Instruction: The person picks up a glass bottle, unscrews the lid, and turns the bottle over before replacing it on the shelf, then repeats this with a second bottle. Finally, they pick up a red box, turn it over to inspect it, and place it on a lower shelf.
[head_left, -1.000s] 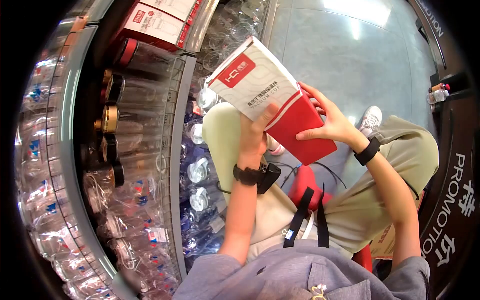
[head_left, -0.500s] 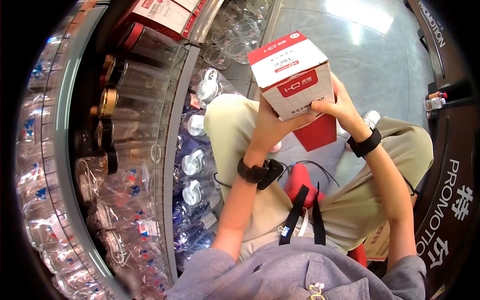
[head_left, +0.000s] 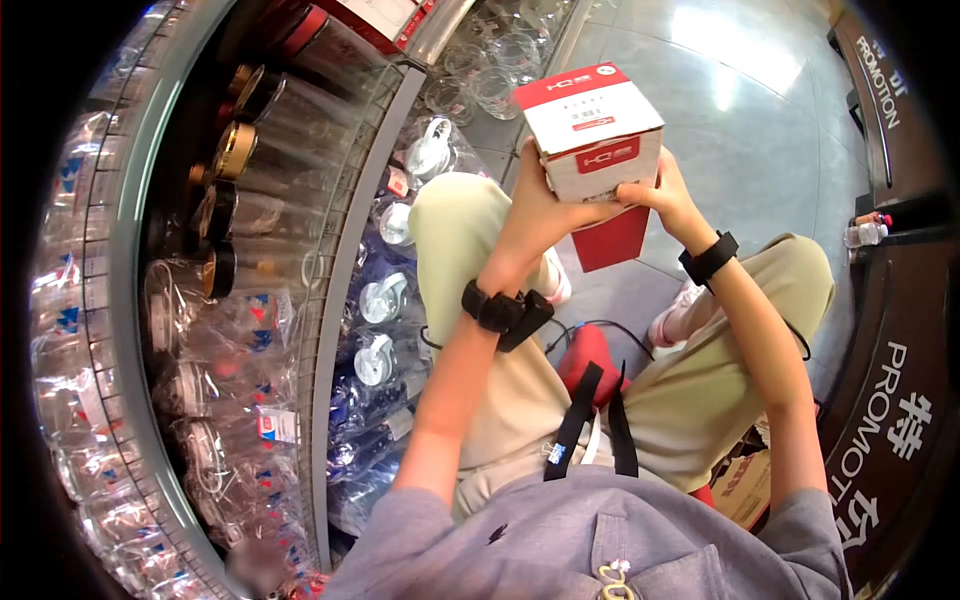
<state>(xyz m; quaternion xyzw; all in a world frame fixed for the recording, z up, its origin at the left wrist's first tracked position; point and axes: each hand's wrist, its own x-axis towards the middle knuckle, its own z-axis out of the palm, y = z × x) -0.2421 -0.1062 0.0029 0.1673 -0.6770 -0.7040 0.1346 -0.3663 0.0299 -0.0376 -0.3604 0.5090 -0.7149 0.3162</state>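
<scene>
I hold a white and red vacuum cup box (head_left: 592,135) upright in front of me, one end facing up towards me. My left hand (head_left: 537,215) grips its left side from below. My right hand (head_left: 660,200) holds the right side, thumb on the white face. Both wrists wear black bands. I am seated, knees in beige trousers below the box.
To my left stand wire shelves (head_left: 340,250) packed with dark-lidded bottles (head_left: 240,150) and plastic-wrapped cups (head_left: 375,300). A brown promotion stand (head_left: 890,420) is at my right, with small bottles (head_left: 865,232) on it. A red stool (head_left: 590,360) is under me. Grey tiled floor (head_left: 760,130) lies ahead.
The box has been turned from lying flat to standing on end and lifted higher. My view has shifted slightly, with both hands still on the box.
</scene>
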